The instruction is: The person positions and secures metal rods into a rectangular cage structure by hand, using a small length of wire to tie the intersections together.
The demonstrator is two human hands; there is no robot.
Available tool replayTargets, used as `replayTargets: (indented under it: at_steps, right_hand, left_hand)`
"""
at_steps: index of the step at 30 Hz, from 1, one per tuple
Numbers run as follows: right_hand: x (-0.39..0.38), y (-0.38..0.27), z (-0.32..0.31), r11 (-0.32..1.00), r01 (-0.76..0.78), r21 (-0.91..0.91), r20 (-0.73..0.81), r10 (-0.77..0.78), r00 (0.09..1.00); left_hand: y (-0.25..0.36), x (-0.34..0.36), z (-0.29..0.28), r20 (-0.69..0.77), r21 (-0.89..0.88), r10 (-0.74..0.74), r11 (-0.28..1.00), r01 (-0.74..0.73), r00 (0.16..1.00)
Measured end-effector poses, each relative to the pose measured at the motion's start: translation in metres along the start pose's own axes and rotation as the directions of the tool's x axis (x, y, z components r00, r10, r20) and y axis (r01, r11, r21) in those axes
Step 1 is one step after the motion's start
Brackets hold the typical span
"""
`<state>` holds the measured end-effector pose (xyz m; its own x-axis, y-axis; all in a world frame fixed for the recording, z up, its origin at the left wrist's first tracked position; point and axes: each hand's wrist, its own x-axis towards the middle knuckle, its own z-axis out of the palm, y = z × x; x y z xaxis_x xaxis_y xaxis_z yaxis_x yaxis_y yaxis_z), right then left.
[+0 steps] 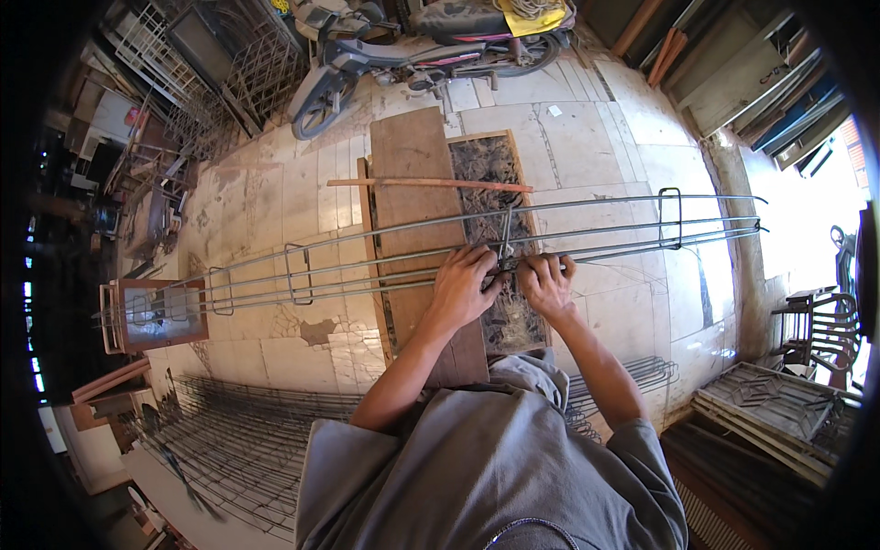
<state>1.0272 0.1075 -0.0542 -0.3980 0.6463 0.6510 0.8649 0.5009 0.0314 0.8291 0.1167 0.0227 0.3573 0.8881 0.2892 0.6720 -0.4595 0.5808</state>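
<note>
A long, narrow rebar cage (596, 203) of grey steel bars lies crosswise in front of me. Near its middle, a rectangular stirrup (506, 229) stands between the bars. My left hand (466, 280) curls its fingers round the lower bars just left of that stirrup. Close on the other side, my right hand (548, 282) is closed on the near bar, fingers bent down. Whether thin wire is between my fingertips is too small to tell. Other stirrups, such as the right one (670, 191) and the left one (291, 275), sit along the cage.
Under the cage are a wooden board (412, 147) and a wooden stick (431, 182). A wood-framed box (124, 316) is at the cage's left end. Stacked rebar cages (247, 412) lie near left. A motorbike (403, 60) stands beyond; chairs (830, 321) are at right.
</note>
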Motion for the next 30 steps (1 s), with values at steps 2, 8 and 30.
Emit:
replayTargets:
  at_steps: [2,8,30]
  right_hand:
    - [0.004,0.004,-0.012,0.997,0.069,-0.020,-0.007,-0.070,0.998]
    - [0.010,-0.005,-0.026,0.999,-0.008,-0.039,0.030,0.009,0.999]
    - [0.021,-0.022,-0.046,0.971,-0.234,0.040,0.099,0.230,0.968]
  left_hand:
    - [-0.001,0.000,0.002,-0.009,0.000,0.000,1.000,0.000,1.000]
    - [0.001,0.000,0.001,-0.041,-0.027,-0.002,1.000,0.001,0.999]
    - [0.003,-0.001,0.001,-0.019,0.026,0.044,0.999,-0.044,0.999]
